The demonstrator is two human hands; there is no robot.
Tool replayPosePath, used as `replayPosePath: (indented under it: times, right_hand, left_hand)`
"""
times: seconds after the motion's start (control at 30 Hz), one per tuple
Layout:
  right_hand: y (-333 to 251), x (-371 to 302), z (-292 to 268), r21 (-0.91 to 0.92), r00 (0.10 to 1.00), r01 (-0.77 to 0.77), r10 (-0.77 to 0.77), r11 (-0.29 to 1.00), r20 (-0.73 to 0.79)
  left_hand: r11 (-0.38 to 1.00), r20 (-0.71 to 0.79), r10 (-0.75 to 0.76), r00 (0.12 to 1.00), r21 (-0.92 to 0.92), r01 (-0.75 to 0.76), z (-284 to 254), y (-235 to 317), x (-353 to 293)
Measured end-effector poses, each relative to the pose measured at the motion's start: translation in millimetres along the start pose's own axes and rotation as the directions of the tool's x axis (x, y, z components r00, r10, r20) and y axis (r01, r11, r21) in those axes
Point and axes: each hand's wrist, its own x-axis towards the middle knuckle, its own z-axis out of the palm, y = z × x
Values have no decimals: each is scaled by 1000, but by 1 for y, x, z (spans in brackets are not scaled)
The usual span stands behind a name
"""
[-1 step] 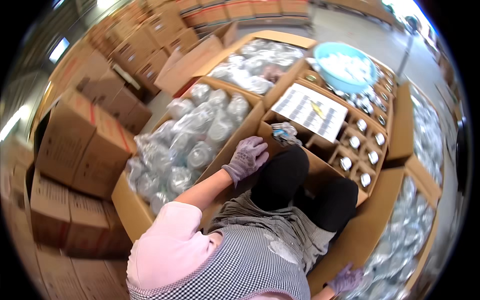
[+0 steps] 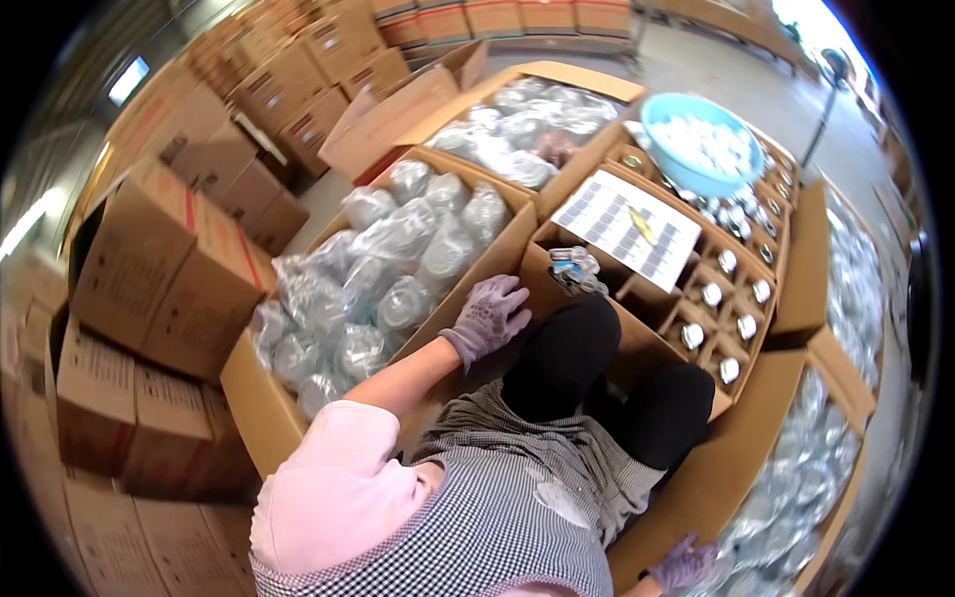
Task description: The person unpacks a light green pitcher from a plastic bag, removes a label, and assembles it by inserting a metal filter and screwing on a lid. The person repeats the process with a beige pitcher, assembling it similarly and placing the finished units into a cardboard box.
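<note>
My left hand (image 2: 485, 320), in a grey-purple knit glove, lies on the near right edge of a carton (image 2: 461, 283) packed with clear plastic-wrapped glassware (image 2: 403, 303). Its fingers are stretched out and a little apart, with nothing in them. Low at the right, my right hand (image 2: 684, 565), gloved alike, is beside another carton (image 2: 731, 478) of wrapped glassware (image 2: 781, 507); its fingers look spread and hold nothing I can see. Ahead of my knees stands a divided carton (image 2: 637, 323) with several silver-capped bottles (image 2: 711, 295) in its cells.
A printed sheet (image 2: 607, 214) with a yellow item (image 2: 642, 225) lies on the divided carton. Behind it sits a light-blue basin (image 2: 696, 179) of white pieces. A silver-blue bundle (image 2: 574, 271) is by my knee. Stacked cartons (image 2: 159, 269) rise at the left.
The whole view has shifted slightly, so the far cartons and basin sit a little lower and further right. Both hands stay nearly where they were.
</note>
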Motion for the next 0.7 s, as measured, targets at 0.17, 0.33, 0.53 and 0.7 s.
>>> replayPosePath:
  times: [0.17,0.33,0.53,0.7]
  right_hand:
    - [-143,-27,117,660,989,-16,-86,751,122]
    - [-163,27,88,660,981,-4,-127,752,150]
    - [-145,64,62,554,947,-71,-119,829,298]
    - [-152,93,31,209,938,80,-145,975,315]
  left_hand:
    - [590,-251,-349,903,689,420,-298,11,-54]
    - [654,-129,-649,750,409,636,-283,-56,-62]
    - [665,-127,-642,756,399,632,-255,-40,-42]
    - [737,-156,-543,825,381,557,-245,-43,-44]
